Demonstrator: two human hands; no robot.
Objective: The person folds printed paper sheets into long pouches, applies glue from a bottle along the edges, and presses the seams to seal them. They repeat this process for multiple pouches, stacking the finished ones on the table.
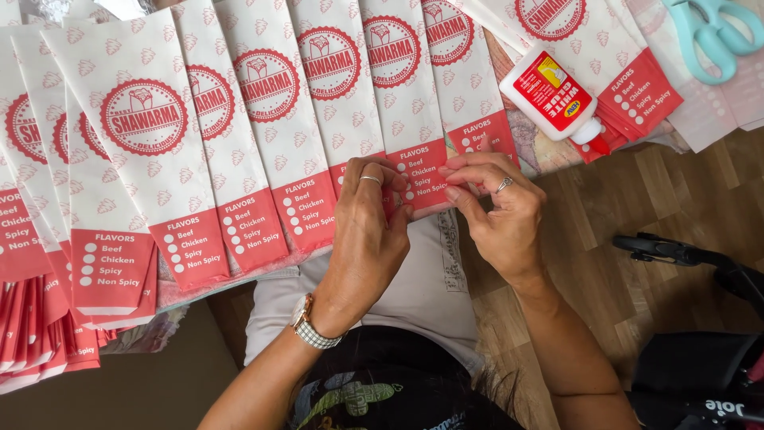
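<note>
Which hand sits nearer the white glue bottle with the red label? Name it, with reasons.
Right. The right hand pinches the red bottom edge of a white paper bag, and the white glue bottle lies just above and to its right. The left hand would probably have to cross over it.

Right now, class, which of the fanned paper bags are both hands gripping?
The bag fifth from the left of the fanned top row: both hands pinch its red bottom edge; the other bags lie untouched.

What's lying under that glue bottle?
The glue bottle rests on overlapping red-and-white paper bags. A patterned cloth shows past their edges; whatever lies beneath is covered.
</note>
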